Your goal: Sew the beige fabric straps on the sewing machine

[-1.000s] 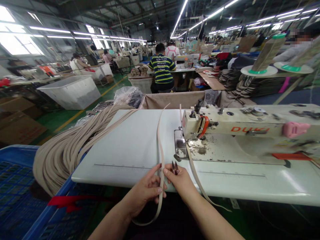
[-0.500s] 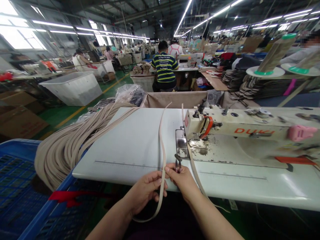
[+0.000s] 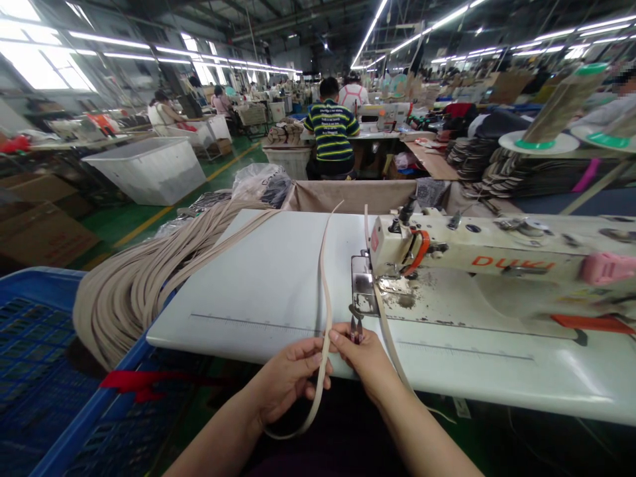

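As the head view shows, the pale strip (image 3: 328,318) is left of the sewing machine (image 3: 447,245), its far end on the white tabletop (image 3: 248,278), near part looping below the edge. Left hand (image 3: 293,371): fingers curled, thumb and fingertips gripping strip. Right hand (image 3: 370,361): thumb and forefinger pinching it just above, snips (image 3: 356,331) tucked in the same hand, tips up. Second strip (image 3: 387,338) runs under the machine's head; bundle of strips (image 3: 129,285) lies far left of it.

My read: light, soft, bendy, fabric-like, not fragile; it likely twists or sags if held at one spot. Best hold: flat pinch, both hands close together, snip tips clear. Slipperiness: can't tell.
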Demonstrator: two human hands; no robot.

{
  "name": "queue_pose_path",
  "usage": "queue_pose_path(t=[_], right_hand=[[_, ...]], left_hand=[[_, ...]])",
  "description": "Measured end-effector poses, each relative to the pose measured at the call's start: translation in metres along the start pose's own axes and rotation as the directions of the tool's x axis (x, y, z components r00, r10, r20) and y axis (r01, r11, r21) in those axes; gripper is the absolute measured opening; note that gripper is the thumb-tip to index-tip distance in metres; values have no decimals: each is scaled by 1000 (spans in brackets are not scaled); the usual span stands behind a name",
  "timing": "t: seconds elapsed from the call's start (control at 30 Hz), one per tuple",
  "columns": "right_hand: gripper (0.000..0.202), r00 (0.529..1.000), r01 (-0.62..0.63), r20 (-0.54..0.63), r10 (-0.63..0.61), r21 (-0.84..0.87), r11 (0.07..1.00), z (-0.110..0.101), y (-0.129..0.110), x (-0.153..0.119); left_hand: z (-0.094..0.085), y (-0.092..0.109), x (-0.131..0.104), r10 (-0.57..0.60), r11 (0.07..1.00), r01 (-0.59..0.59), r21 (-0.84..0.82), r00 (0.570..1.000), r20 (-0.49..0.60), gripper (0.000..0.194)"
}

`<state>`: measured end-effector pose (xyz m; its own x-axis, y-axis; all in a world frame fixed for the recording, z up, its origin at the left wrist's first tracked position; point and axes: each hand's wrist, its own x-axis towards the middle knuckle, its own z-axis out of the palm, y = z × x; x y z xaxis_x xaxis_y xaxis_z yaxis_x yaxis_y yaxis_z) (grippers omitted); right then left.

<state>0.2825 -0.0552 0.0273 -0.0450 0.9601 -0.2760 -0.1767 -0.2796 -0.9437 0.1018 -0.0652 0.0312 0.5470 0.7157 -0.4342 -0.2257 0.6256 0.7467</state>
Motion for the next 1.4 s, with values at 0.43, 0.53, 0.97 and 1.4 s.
queue_pose_path(t=[0.43,0.53,0.97,1.4], right_hand=[[35,998,61,-7,-63,-179,982,-5,-11,-8],[33,992,115,-7,-122,-298,948,-9,-15,-12],[28,876,435,116,-467,-605,667,-26,-6,-25],[24,784,461,301,-542,-868,184,-22,-13,-38]], left_hand=[[2,6,-2,-4,1000,3,-26,999,-38,46],[4,8,-3,-7,1000,6,-19,998,-69,48],[5,3,1,180,964,-138,225,968,-177,50],[3,5,0,302,857,-168,488,929,-212,58]])
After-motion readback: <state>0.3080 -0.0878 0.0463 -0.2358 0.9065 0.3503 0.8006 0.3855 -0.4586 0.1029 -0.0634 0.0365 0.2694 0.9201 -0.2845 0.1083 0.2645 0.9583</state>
